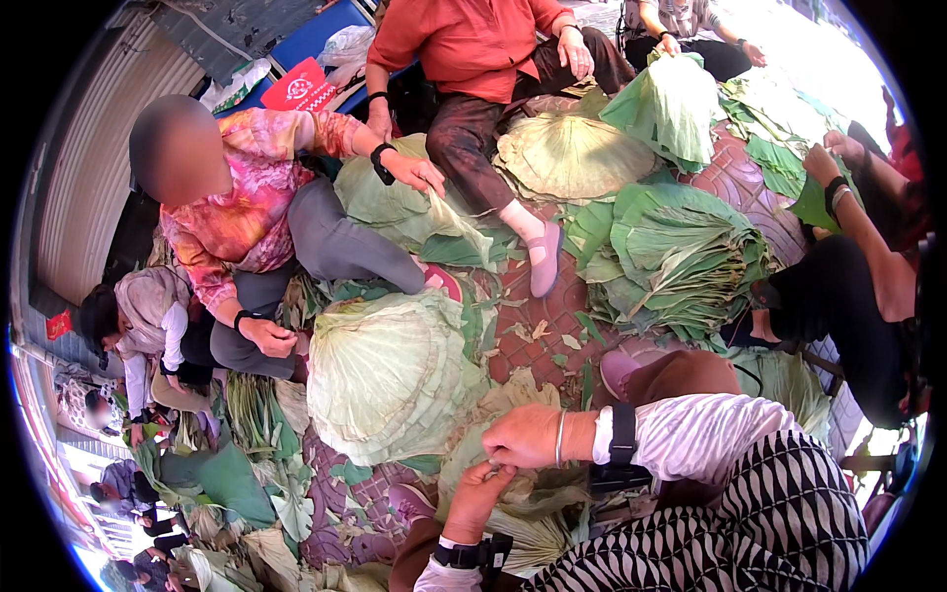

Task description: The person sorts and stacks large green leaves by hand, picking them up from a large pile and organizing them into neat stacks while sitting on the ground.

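My right hand (528,436), with a silver bangle and a black wristband, has its fingers pinched together. Just below it, my left hand (477,501) is also closed, its fingertips meeting those of the right. Whatever they pinch, if anything, is too small to make out. Beneath and around both hands spread pale, dried large round leaves (538,528), like lotus leaves, and part of them is hidden by my hands and sleeves. Left of my hands, a fanned stack of pale green leaves (390,380) lies on the paving.
A person in a flowered shirt (237,202) holds a leaf at the left. Someone in red (459,49) sits beyond. More leaf stacks (681,257) lie to the right, beside another person's arms (878,212). Leaf scraps litter the red paving (528,340); loose leaves (237,483) heap at lower left.
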{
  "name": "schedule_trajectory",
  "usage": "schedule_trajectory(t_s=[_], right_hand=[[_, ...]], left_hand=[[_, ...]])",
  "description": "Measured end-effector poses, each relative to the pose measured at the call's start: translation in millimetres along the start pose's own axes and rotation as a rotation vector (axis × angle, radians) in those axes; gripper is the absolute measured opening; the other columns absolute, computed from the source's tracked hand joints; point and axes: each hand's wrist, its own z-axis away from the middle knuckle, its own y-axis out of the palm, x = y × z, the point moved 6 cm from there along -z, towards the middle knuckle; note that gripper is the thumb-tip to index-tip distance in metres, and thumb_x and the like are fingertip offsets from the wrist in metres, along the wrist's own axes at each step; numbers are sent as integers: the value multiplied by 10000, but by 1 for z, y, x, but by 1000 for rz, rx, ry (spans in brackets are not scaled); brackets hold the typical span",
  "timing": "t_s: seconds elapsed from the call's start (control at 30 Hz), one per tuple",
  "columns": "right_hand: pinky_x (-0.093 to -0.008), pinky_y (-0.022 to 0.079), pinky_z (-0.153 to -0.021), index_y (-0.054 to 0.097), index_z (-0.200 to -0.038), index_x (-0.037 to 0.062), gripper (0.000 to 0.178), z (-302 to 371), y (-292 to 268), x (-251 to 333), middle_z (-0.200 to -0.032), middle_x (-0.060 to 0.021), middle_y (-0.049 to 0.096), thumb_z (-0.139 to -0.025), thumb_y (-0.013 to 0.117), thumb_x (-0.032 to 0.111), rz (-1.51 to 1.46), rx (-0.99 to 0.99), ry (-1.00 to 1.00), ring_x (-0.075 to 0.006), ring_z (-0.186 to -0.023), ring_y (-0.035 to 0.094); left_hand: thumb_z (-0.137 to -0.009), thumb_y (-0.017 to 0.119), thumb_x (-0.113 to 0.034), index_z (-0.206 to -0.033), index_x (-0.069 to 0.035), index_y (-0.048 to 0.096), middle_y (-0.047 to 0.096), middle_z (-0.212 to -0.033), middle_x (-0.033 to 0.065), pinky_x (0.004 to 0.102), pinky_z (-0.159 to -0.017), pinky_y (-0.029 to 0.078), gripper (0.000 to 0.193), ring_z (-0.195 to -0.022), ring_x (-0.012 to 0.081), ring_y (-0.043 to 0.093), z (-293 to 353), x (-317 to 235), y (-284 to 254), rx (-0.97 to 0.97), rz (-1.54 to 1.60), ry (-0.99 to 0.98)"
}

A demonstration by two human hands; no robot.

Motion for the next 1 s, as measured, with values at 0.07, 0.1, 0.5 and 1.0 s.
schedule_trajectory(t_s=[0.07, 0.1, 0.5, 1.0], right_hand=[[-394, 432, -574, 549, -737, 86, 143, -2, 0, 1, -663, -118, 566, -735, 536, 228, -34, -35, 3, -317, -655, 559], [-396, 435, -586, 553, -734, 89, 139, -3, -1, 1, -679, -122, 573, -733, 532, 226, -70, -34, 20, -320, -669, 562], [-424, 435, -692, 525, -966, 53, 277, -6, -47, -27, -838, -189, 568, -780, 528, 258, 141, -463, 11, -356, -759, 554], [-390, 432, -530, 521, -799, 108, 119, -4, 3, 8, -635, -85, 560, -762, 547, 219, 29, -22, -210, -298, -608, 561]], left_hand=[[-803, 586, -92, -942, -18, 621, 609, -852, -14, 198, -702, 406, 162, -779, 43, 520, 0, -2, -5, -5, -62, 10], [-795, 598, -100, -928, -19, 623, 603, -820, -20, 195, -670, 402, 157, -744, 41, 512, 0, -2, -7, -11, -27, 33], [-817, 576, -152, -928, -8, 592, 559, -719, -21, 210, -595, 397, 182, -665, 53, 471, 10, -23, 21, 92, -343, 266], [-771, 625, -101, -949, -35, 615, 577, -809, -34, 179, -633, 383, 191, -710, 32, 476, 1, -8, -8, -76, 101, 144]])
